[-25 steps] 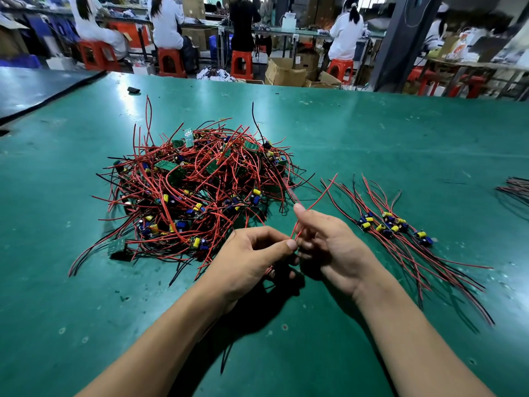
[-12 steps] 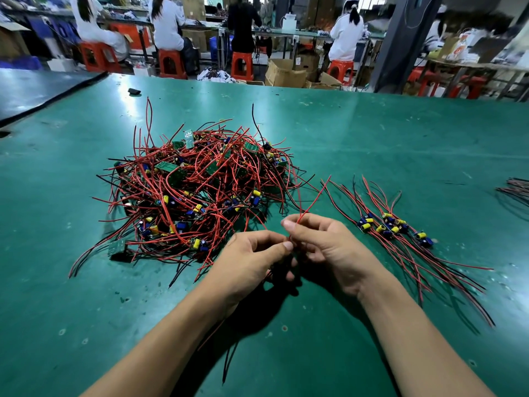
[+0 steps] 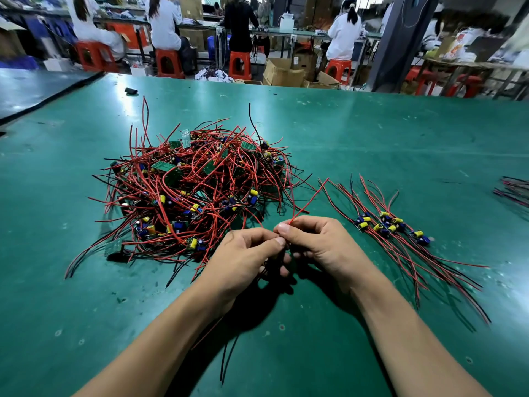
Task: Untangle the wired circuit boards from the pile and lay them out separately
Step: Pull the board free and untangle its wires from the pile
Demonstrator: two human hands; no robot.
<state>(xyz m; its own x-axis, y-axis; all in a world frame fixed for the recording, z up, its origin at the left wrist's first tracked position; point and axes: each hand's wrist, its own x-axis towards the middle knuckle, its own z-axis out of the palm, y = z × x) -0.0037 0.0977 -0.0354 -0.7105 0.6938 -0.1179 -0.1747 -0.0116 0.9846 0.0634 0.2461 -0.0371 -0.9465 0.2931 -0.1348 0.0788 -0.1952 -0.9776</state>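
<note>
A tangled pile (image 3: pixel 191 190) of small green circuit boards with red and black wires lies left of centre on the green table (image 3: pixel 372 144). Both hands meet just in front of it. My left hand (image 3: pixel 243 259) and my right hand (image 3: pixel 317 247) pinch one wired board between the fingertips; the board itself is hidden by the fingers. Its red wire (image 3: pixel 307 200) sticks up and away, and red and black leads (image 3: pixel 226 359) trail out under my left wrist. To the right, several separated boards (image 3: pixel 389 224) lie side by side with their wires combed toward me.
Another wire bundle (image 3: pixel 515 190) lies at the table's right edge. A small black object (image 3: pixel 131 91) sits near the far left edge. Beyond the table, people in white coats sit on orange stools among cardboard boxes. A dark pillar (image 3: pixel 395 38) stands at the back right.
Both hands have drawn slightly toward me with the board. My right fingers have closed lower on the red wire, and black and red leads now trail out beneath my left wrist.
</note>
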